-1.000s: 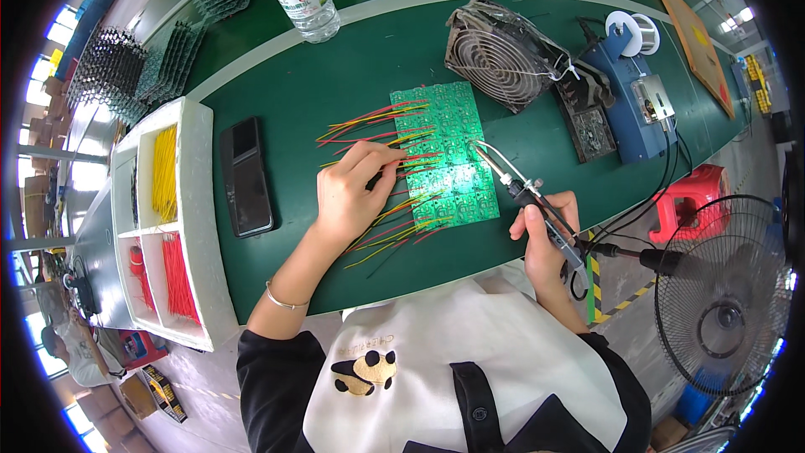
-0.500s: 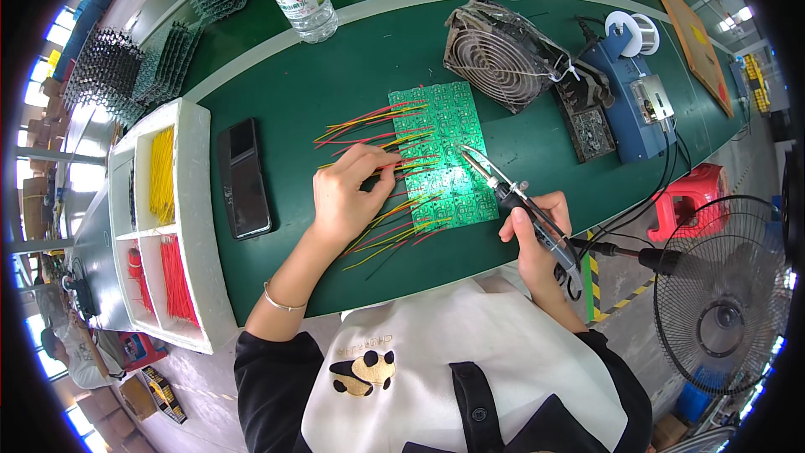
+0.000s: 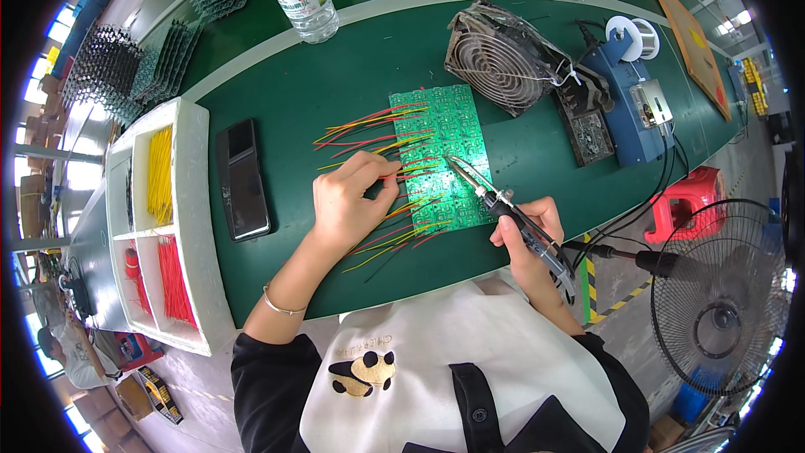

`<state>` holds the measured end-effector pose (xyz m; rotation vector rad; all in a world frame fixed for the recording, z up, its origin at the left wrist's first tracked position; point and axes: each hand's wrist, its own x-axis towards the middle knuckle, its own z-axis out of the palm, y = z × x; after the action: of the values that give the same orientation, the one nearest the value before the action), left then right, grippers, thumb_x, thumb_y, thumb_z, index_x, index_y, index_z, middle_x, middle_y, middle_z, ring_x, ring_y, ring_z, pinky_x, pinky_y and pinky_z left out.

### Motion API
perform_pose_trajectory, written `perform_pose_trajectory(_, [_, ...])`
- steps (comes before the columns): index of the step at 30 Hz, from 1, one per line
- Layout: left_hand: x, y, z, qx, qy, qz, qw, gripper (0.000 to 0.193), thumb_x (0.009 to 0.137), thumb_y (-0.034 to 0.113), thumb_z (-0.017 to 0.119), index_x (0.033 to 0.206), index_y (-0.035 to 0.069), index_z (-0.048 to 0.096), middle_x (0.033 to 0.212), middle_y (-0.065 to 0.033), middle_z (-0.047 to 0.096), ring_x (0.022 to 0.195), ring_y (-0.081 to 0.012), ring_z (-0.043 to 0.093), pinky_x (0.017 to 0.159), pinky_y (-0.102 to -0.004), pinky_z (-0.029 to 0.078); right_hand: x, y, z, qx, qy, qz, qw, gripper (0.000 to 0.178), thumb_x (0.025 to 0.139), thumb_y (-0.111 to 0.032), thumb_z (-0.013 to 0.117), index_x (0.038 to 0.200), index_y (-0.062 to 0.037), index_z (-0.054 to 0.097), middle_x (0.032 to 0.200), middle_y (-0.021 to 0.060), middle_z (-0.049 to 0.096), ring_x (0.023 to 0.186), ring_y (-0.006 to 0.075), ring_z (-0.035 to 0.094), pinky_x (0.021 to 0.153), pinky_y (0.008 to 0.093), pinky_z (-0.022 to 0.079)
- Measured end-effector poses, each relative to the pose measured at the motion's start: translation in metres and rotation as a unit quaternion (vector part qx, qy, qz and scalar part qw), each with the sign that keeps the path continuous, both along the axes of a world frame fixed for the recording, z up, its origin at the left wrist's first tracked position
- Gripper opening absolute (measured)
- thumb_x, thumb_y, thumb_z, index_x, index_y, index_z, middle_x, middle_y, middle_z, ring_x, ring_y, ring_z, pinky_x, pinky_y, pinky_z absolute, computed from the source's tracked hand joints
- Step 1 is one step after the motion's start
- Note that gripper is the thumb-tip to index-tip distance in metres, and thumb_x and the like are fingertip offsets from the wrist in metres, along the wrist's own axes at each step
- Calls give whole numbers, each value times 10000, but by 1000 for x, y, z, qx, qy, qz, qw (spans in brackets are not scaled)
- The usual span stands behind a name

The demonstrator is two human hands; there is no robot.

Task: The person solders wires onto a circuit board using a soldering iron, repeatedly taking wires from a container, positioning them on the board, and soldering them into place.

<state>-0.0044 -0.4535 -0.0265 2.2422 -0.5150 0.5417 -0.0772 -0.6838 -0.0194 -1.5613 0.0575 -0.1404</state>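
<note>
Green rectangular circuit-board panel [image 3: 461, 122] lies flat mid-bench, on the dark green bench top [image 3: 293, 92]. Thin red, yellow and black insulated wires [image 3: 369, 120] line its left edge, one end over the board, the rest sticking out left over the bench.

Left hand [image 3: 340, 201]: thumb and forefinger pinched shut on a wire at that edge; can't make out which colour. Right hand [image 3: 528, 239]: fingers wrapped round a black-handled soldering iron [image 3: 537, 245] with a metal feed guide. Tip is over the board, close to the wire ends; contact, can't tell.

Beyond the board's far right corner: grimy square fan with round wire grille [image 3: 495, 63]. Right of that, blue box-shaped machine [image 3: 625, 109] carrying a white-flanged solder reel [image 3: 644, 38]. Left of the left hand: black smartphone [image 3: 245, 180], then white foam compartment tray [image 3: 205, 235] with yellow wires [image 3: 160, 176] and red wires [image 3: 176, 285] in separate compartments. Clear plastic bottle [image 3: 302, 0] at the far rail.
</note>
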Motion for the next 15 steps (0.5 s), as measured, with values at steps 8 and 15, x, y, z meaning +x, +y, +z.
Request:
perform_pose_trajectory(8, [-1,-1,1,17,-24,0,1000,123,640,24,657,751,76,664,729,10,610,509,-137,571,427,-248,437,-1,2,-2,-7,-1,-7,1000,198,789,-24,632,844,9,444,649,83,610,570,63,562,526,192,435])
perform_pose_trajectory(15, [-6,-2,8,30,13,-1,999,143,634,-23,649,759,43,668,743,-37,634,604,-162,621,522,-244,494,-2,1,-5,-61,-49,7,997,179,775,-5,647,820,24,476,621,43,587,548,5,473,482,155,340])
